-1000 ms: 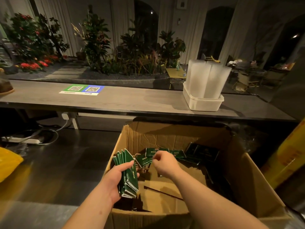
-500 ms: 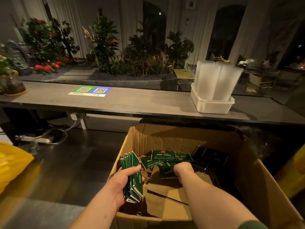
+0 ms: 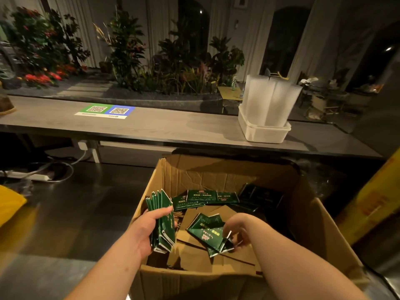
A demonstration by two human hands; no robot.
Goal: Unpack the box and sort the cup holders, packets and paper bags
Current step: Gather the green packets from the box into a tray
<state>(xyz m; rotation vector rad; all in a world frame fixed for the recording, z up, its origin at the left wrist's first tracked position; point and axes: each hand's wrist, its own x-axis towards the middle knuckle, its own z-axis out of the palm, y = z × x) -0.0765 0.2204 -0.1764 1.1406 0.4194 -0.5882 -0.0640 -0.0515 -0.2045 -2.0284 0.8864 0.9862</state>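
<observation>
**Green packets gathered from the open carton**

Dim room, with a long grey counter (image 3: 164, 131) running across behind the work area and a bed of leafy plants (image 3: 134, 61) beyond it. On the counter stand a white tub (image 3: 263, 132) holding upright translucent sleeves, and a green and blue QR-code card (image 3: 105, 110) lying flat. Below, on a dark glossy surface, sits the open cardboard box (image 3: 216, 180), and both forearms reach into it.

Inside the box, the left hand (image 3: 144, 229) has its fingers wrapped tight around an upright stack of green packets (image 3: 163, 224), thumb across the front face, the stack's ends fanning out above the fingertips. To the right of those fingers, the right hand (image 3: 237, 231) pinches a few more green packets (image 3: 207, 231) at their lower corner, fingers curled and closed on them; the packets spread leftward from that grip, over brown cardboard pieces on the box floor.

Beyond both sets of fingers, toward the far wall of the box, loose packets (image 3: 203, 197) lie flat in a row, with darker packets (image 3: 259, 197) to their right.
</observation>
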